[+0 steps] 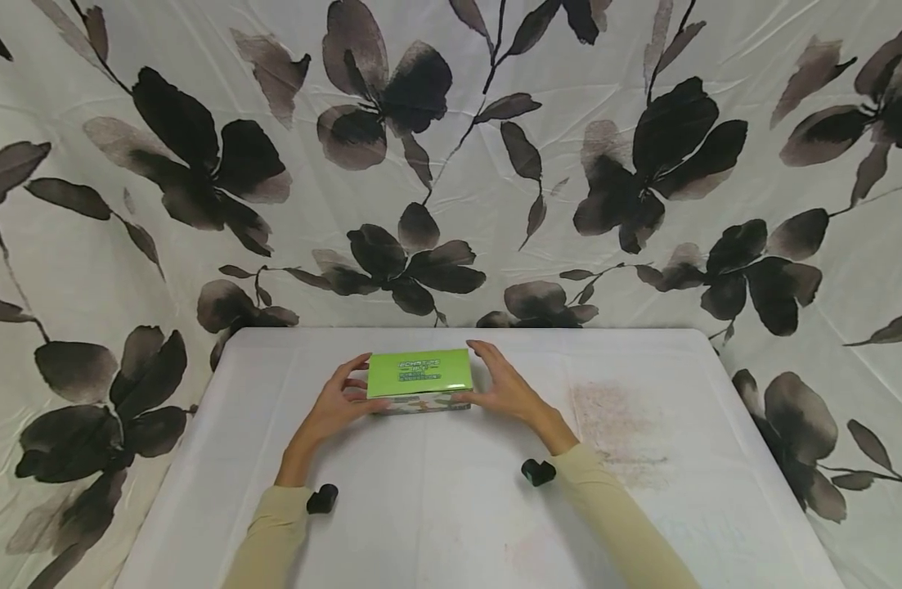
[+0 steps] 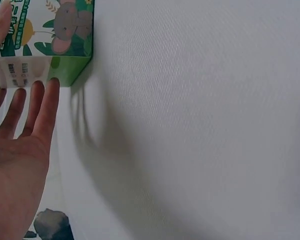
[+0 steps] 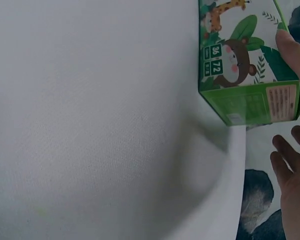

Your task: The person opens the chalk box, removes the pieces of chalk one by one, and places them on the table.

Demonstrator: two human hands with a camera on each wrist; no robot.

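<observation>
A cardboard box [image 1: 419,373] with a bright green top lies near the table's far edge, between both hands. Cartoon animals and leaves decorate its white front, including an elephant in the left wrist view and a brown bear in the right wrist view. My left hand [image 1: 338,402] holds the box's left end, thumb on the front, other fingertips against the end. At the right end, my right hand [image 1: 511,388] holds it with the thumb [image 3: 292,52] on the front; several fingers show apart from the end panel, and the index fingertip is near the back corner.
The white-covered table [image 1: 421,507] has a reddish-brown stain [image 1: 612,417] right of the box. Black wrist devices [image 1: 322,499] show beside the sleeves. A floral cloth [image 1: 524,180] hangs behind the table's far edge.
</observation>
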